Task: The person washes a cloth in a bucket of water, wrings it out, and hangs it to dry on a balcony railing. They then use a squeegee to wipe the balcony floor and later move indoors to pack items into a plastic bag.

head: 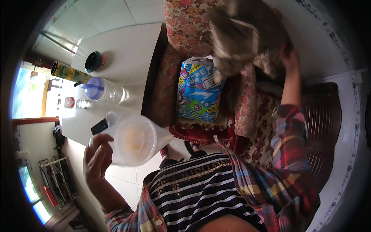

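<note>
My left hand (98, 158) holds a translucent plastic bag at its side. Inside the bag is a round lidded plastic tub (136, 142) with something pale yellowish in it. My right hand (289, 56) reaches out over the armchair and grips the edge of a grey-brown cloth item (237, 37), perhaps a garment, blurred by motion. That cloth hangs over the chair's back and right armrest. Below it, on the seat of a floral armchair (187, 26), stands a colourful printed carrier bag (198, 90) bearing writing.
On the white table (124, 46) to the left are a dark round ashtray (93, 61), a red lighter-like item (104, 59), a tall cylindrical canister (69, 72), a purple-lidded jar (95, 88) and a small bottle (74, 103). A dark brown wooden seat (324, 121) stands at right.
</note>
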Available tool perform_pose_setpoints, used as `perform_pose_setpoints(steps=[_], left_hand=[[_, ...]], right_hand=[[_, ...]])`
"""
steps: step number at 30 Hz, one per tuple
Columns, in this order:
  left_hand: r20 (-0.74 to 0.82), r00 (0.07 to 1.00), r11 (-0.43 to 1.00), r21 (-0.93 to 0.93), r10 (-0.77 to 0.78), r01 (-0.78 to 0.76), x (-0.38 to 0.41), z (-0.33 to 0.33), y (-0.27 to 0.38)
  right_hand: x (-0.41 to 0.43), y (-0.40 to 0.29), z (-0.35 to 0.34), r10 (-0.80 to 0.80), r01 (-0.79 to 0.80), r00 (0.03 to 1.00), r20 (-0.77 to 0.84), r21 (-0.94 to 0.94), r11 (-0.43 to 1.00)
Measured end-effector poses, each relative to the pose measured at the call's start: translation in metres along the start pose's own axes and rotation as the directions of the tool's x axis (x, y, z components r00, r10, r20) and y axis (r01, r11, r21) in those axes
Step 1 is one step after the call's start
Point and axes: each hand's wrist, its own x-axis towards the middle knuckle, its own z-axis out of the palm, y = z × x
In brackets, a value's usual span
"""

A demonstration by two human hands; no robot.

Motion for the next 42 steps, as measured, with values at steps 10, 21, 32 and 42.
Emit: perform_pose_setpoints(steps=[10, 21, 32, 42], left_hand=[[0.002, 0.979, 0.879, 0.442, -0.202, 0.181, 0.074, 0.039, -0.005], [0.508, 0.843, 0.411, 0.739, 0.178, -0.533, 0.134, 0.122, 0.036], [0.622, 0.717, 0.617, 0.440, 0.314, -0.652, 0.226, 0.132, 0.057], [0.137, 0.989, 0.366, 0.918, 0.062, -0.150, 0.355, 0.188, -0.181]], right_hand=[[-0.166, 0.163, -0.149, -0.137, -0.211, 0.725, -0.675, -0.406, 0.889], [-0.174, 0.265, 0.171, 0.243, 0.792, 0.314, 0.918, -0.395, 0.466], [-0.155, 0.195, 0.092, -0.046, 0.412, 0.883, 0.467, -0.724, 0.553], [-0.196, 0.067, -0.006, -0.419, 0.327, 0.888, 0.189, -0.900, 0.289]])
